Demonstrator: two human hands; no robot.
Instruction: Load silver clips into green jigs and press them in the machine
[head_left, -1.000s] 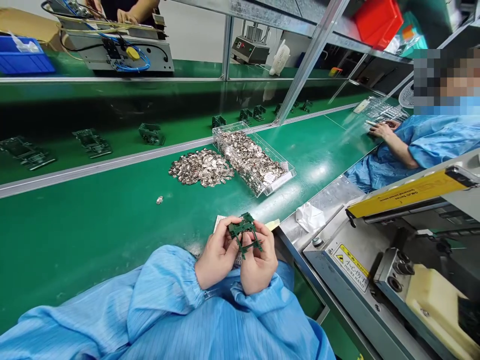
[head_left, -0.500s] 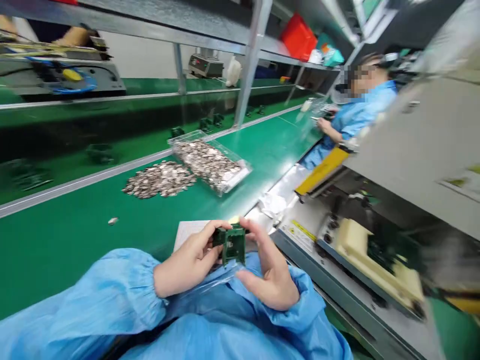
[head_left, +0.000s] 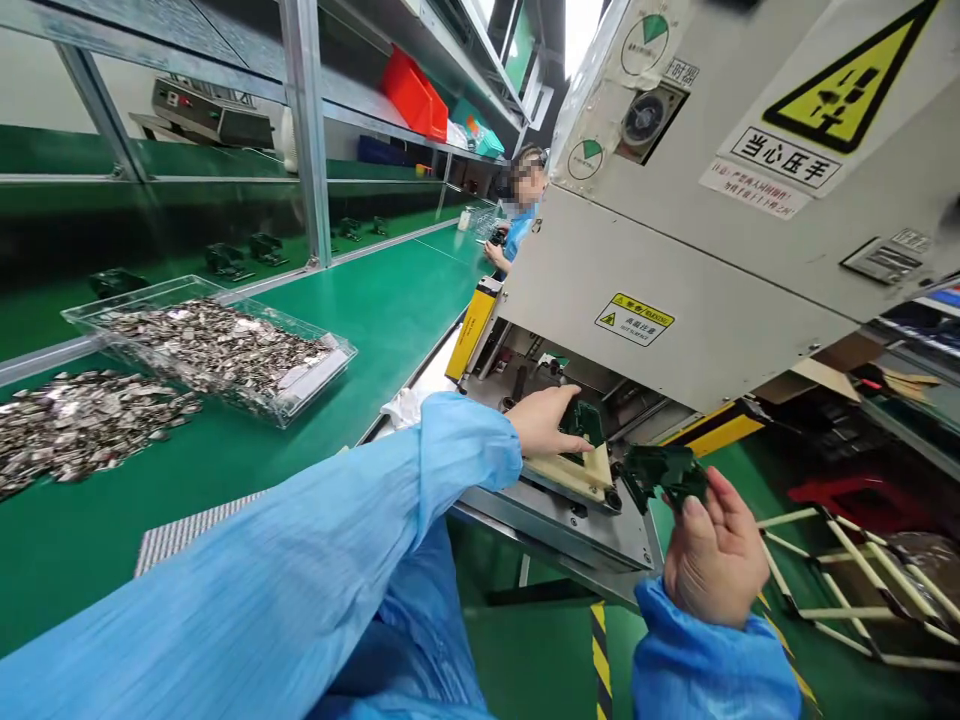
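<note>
My left hand (head_left: 551,422) reaches into the press, its thumb and fingers closed around a dark green plastic housing (head_left: 583,424). That housing sits at the cream-coloured fixture (head_left: 598,466) on the machine's bed; whether it is fully seated I cannot tell. In front of the machine, my right hand (head_left: 716,550) pinches a second dark green plastic housing (head_left: 660,474) by its right end, in the air and to the right of the fixture.
The press body (head_left: 600,280), with warning labels, overhangs the fixture, yellow guards (head_left: 474,330) at its sides. A clear tray (head_left: 315,385) of small metal pieces stands beside a loose pile (head_left: 82,425) on the green bench. A co-worker (head_left: 517,215) sits farther along.
The view has swung right toward the press. Both hands have left the spot before my body, where they held one green housing; the left is now at the fixture, the right holds a housing beside it.
</note>
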